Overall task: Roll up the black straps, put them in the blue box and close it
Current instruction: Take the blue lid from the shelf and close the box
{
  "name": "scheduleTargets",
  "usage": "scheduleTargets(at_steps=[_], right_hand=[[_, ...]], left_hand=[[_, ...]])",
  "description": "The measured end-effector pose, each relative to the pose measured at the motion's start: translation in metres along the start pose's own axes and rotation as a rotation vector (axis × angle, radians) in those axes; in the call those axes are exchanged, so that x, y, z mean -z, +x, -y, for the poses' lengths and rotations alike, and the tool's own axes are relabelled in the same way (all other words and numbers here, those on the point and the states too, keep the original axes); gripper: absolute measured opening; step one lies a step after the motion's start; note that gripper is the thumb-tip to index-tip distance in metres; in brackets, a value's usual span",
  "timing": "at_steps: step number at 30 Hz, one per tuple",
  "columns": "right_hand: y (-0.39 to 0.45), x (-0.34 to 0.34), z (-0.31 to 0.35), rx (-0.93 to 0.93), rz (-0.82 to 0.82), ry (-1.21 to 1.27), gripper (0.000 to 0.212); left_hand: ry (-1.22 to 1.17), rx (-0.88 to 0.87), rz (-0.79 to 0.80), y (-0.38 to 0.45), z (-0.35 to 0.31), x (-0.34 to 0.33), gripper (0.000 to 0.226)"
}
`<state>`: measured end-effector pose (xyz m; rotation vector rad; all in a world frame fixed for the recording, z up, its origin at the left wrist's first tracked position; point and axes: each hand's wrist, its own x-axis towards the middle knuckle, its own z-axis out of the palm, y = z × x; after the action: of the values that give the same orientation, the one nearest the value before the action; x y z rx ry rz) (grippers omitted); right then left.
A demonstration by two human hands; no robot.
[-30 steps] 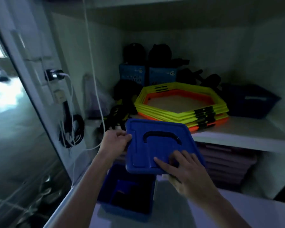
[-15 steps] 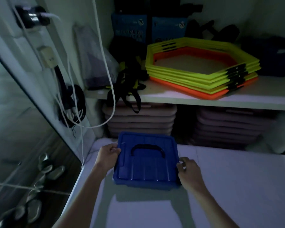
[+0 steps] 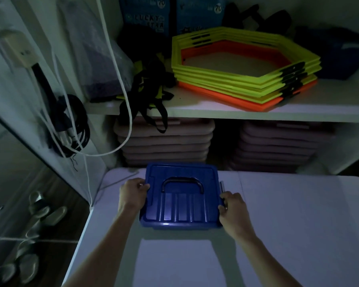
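1. Head view, the box: the blue box point(image 3: 181, 223) sits on the white surface point(image 3: 278, 224) near its far left corner, with the blue lid point(image 3: 181, 195) lying on top. Our left hand point(image 3: 133, 194) grips the lid's left edge with its fingers curled round it; our right hand point(image 3: 233, 208) grips the right edge the same way, beside what looks like a side latch point(image 3: 222, 186). The straps for the box are hidden under the lid, so we cannot check them.

2. Head view, risks: we judge the lid may be resting rather than snapped. If a coil inside stands proud, the lid could rock and one side stay unlatched. Pressing unevenly could slide the box toward the surface's left edge, which is close. The light is dim, so a half-caught latch would be easy to miss.

3. Head view, writing: on the shelf point(image 3: 236, 112) above, the blue cartons point(image 3: 145, 15) at its back read "LUCKY STAR" and a round mark reads "70". Loose black straps point(image 3: 151, 96) hang over the shelf's front edge, beside the stacked yellow and orange hexagon frames point(image 3: 245, 67). The lid shows no readable writing.
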<state>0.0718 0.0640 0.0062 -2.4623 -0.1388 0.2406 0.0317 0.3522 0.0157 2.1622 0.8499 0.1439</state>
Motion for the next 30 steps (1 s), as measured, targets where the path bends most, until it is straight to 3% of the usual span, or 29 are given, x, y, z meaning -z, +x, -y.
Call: scheduleTargets(at_steps=[5,8,12,15,17,19,23,27,30], right_hand=[[0.003,-0.003,0.002,-0.033,-0.014,0.012,0.032],[0.003,-0.004,0.005,-0.028,-0.015,-0.03,0.033],[0.009,-0.002,0.002,-0.036,-0.034,-0.022,0.031],[0.016,-0.002,0.001,-0.137,-0.013,0.108,0.039],[0.019,-0.002,0.001,-0.227,0.041,0.161,0.038],[0.019,-0.003,0.001,-0.215,0.056,0.117,0.014],[0.013,-0.009,0.002,-0.037,-0.045,-0.043,0.023],[0.007,-0.019,0.004,0.113,-0.111,-0.241,0.007],[0.004,-0.023,-0.001,0.131,-0.067,-0.332,0.038]], left_hand=[[0.104,-0.043,0.008,0.003,0.008,-0.006,0.021],[0.069,-0.022,-0.003,0.0,0.01,-0.008,0.007],[0.118,0.044,-0.067,-0.004,0.013,-0.012,0.04],[0.18,0.18,-0.014,-0.002,0.014,-0.013,0.064],[0.16,0.225,0.045,-0.002,0.015,-0.012,0.055],[0.115,0.195,0.042,-0.006,0.013,-0.011,0.039],[0.224,0.095,-0.05,-0.016,0.009,-0.014,0.033],[0.321,0.011,-0.06,-0.018,0.005,-0.018,0.029],[0.417,-0.057,-0.063,-0.022,0.002,-0.02,0.025]])
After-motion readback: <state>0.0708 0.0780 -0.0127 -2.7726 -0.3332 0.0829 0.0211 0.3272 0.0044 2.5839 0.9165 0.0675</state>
